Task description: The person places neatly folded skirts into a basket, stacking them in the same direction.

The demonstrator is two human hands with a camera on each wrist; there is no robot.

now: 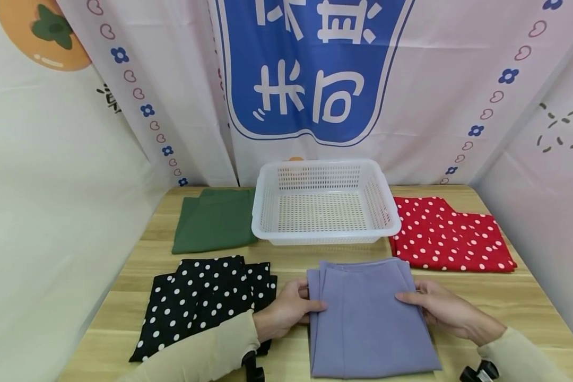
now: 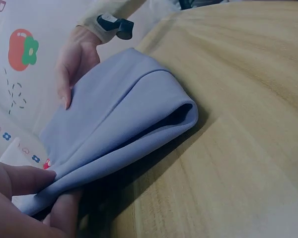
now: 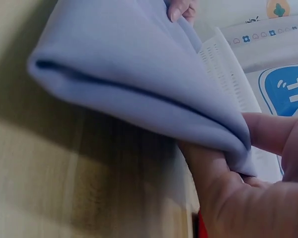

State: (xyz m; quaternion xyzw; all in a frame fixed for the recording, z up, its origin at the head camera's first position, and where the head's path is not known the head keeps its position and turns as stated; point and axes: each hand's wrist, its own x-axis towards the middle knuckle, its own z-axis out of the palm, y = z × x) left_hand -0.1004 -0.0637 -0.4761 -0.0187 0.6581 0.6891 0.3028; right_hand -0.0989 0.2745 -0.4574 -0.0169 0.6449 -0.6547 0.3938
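Observation:
A folded lavender cloth garment (image 1: 367, 323) lies in front of me, several layers thick, a seam running down its left part. My left hand (image 1: 288, 307) pinches its left edge, thumb on top and fingers underneath. On the opposite edge my right hand (image 1: 446, 310) grips the layers the same way, thumb over the upper face. In the left wrist view the folded cloth (image 2: 124, 109) shows an open loop at its near end, with a shadow beneath. From the right wrist, the fabric (image 3: 134, 64) slopes up over the fingers (image 3: 208, 168), which reach under it.
A white perforated plastic basket (image 1: 324, 236) stands at the back middle. Folded green cloth (image 1: 215, 223) lies left of it, folded red polka-dot cloth (image 1: 449, 239) right of it. Black polka-dot cloth (image 1: 196, 297) lies beside my left forearm. Printed curtains (image 1: 191, 95) enclose the wooden table (image 1: 124, 307).

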